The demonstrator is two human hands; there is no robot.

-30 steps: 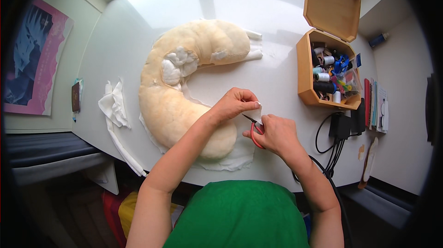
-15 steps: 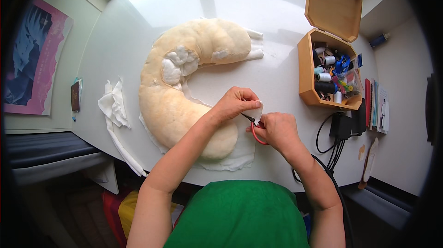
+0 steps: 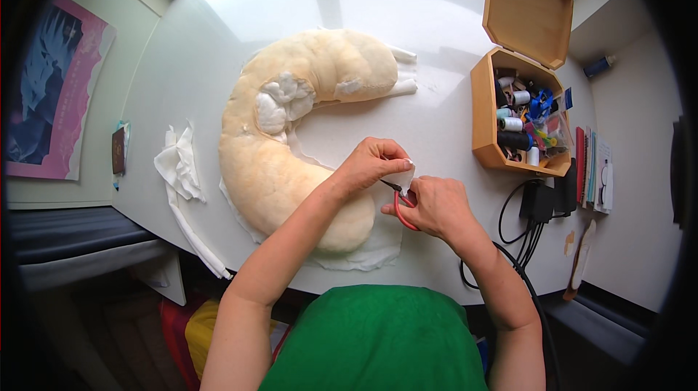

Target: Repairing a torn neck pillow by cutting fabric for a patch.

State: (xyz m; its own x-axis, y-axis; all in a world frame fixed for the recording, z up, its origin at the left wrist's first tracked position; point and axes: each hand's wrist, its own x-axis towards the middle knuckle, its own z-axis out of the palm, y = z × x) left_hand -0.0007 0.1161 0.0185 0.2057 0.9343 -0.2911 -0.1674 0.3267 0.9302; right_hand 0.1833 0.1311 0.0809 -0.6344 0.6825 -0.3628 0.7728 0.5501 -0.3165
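Observation:
Red-handled scissors (image 3: 404,210) are in my right hand (image 3: 439,205), its fingers closed round the loops. Their dark blades point up and left, against a small piece of white fabric (image 3: 408,176). My left hand (image 3: 376,162) pinches that fabric between thumb and fingers, just above the blades. To the left of both hands, a cream, curved stuffed pillow (image 3: 251,165) lies on white cloth (image 3: 371,256). White stuffing (image 3: 280,104) bulges from an opening on its inner curve. My left forearm crosses over its lower end.
An open wooden sewing box (image 3: 483,111) with thread spools stands at the right. Below it are a black adapter (image 3: 536,200) and cables. White fabric scraps (image 3: 182,165) lie on the left of the white table (image 3: 429,13). Several thin books (image 3: 587,165) stand by the right wall.
My right hand has shifted slightly left with the scissors, and its fingers have changed position a little. My left hand stays almost where it was, still pinching the fabric.

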